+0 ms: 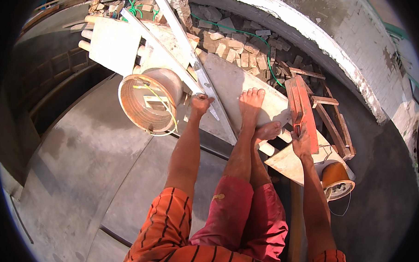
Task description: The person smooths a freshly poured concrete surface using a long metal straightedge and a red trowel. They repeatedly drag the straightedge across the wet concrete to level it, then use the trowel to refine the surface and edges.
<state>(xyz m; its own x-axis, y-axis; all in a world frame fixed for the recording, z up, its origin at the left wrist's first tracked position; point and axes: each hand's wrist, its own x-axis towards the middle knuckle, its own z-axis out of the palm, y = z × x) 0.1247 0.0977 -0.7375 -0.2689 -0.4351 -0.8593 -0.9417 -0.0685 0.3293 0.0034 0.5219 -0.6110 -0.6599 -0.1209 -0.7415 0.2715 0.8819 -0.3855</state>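
My left hand (pixel 201 105) is closed round the lower end of a pale, narrow metal straightedge (pixel 161 51), which slants up and to the left. A second, longer metal bar (pixel 193 56) crosses close behind that hand, its lower end resting on the boards. My right hand (pixel 302 140) grips the handle of a long red-orange float (pixel 307 109), held upright to the right of my feet. Its fingers are partly hidden by the float. Just left of my left hand, a large brown bucket (pixel 174 81) shows its open mouth, with a yellowish handle hanging across it.
My bare feet (pixel 251 102) stand on a plank platform (pixel 225 78) laid over poles. A small orange bucket (pixel 336 174) sits at the right. Beyond lie loose bricks (pixel 242 51), a green hose (pixel 240 30) and a wooden frame (pixel 334 119). Grey smooth surface (pixel 84 149) spreads below left.
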